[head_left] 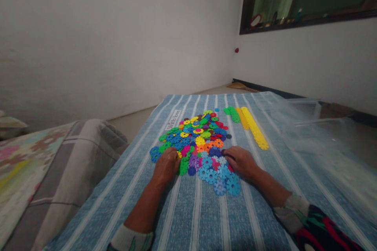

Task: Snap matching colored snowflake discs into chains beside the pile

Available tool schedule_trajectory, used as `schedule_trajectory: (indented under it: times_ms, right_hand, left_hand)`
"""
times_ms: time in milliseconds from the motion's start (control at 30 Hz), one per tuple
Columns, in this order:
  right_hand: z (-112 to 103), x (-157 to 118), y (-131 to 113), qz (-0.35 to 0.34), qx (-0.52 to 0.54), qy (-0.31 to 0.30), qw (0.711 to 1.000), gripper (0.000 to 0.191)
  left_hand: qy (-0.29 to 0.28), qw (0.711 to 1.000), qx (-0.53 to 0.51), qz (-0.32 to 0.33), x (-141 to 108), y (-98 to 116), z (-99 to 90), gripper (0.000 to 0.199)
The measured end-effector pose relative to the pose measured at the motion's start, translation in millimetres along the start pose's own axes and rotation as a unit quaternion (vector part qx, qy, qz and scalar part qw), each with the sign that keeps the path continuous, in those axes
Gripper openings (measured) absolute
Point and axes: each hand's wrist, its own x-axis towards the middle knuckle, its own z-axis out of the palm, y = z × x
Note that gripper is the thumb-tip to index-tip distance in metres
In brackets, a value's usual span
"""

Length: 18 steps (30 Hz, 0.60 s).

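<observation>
L hand (167, 164) & R hand (240, 160) at pile (197, 135) edges, gap btwn.

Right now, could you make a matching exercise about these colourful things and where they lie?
1. Long yellow row of plastic flower discs
2. Light-blue plastic flower discs
3. Dark "With love" lettering

A. Left of the mixed-colour pile
B. Right of the pile, apart from it
C. At the pile's near edge

Pairs: 1-B, 2-C, 3-A
</observation>
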Motion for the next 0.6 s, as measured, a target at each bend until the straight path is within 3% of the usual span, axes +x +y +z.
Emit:
schedule_trajectory:
  times_ms: [233, 433, 533, 600]
  right_hand:
    - [2, 0, 0, -0.005, 0.012, 0.016, 1.000, 0.019]
    - [4, -1, 3, 0.009, 0.002, 0.088, 0.996, 0.020]
    - [5, -3, -6, -0.004, 0.030, 0.082, 0.996, 0.018]
    - [10, -5, -16, -0.025, 0.050, 0.065, 0.996, 0.032]
  left_hand:
    - [0.024, 0.999, -0.019, 0.017, 2, -2, -0.5, 0.022]
    - [0.091, 0.993, -0.076, 0.003, 4, -3, 0.8, 0.012]
    - [0.100, 0.987, -0.123, -0.025, 5, 2, 0.3, 0.012]
    - [0.103, 0.982, -0.154, -0.044, 5, 6, -0.1, 0.014]
